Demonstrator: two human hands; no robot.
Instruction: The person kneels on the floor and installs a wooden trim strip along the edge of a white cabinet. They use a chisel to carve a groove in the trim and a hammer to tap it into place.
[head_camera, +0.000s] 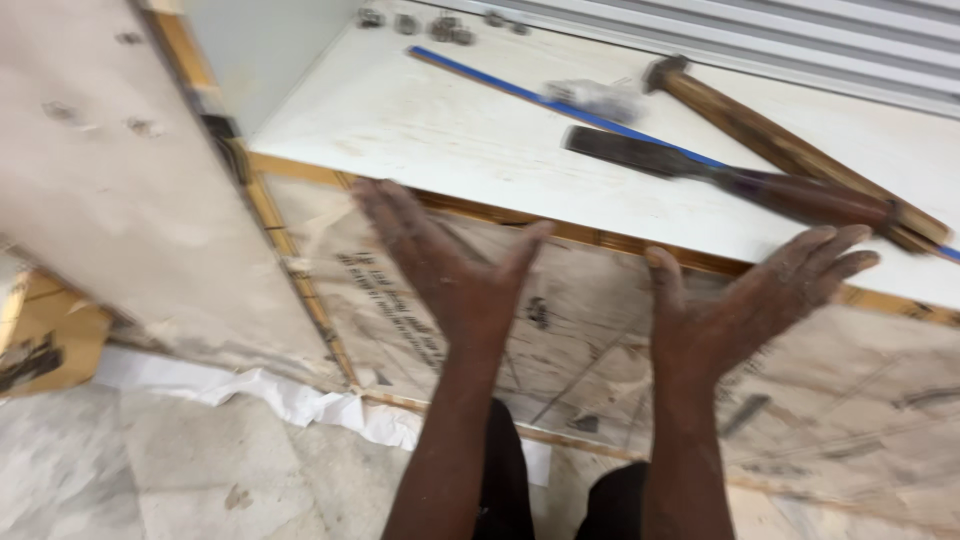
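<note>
Both of my hands are stretched out in front of me, palms facing each other, fingers spread, holding nothing. My left hand (445, 265) hovers over a paper-covered board (420, 330), just below the front edge of a white panel (420, 130). My right hand (760, 295) reaches up to that same edge, its fingertips near the handles of a chisel (730, 180) and a wooden-handled hammer (780, 140) lying on the panel. Whether the fingers touch the panel edge is unclear because the picture is blurred.
A thin blue strip (520, 92) lies across the white panel, with several small metal fittings (440, 25) at its far side and a crumpled clear bag (595, 98). An upright board (120, 190) stands at the left. Torn white paper (290, 400) lies on the marble floor (150, 470).
</note>
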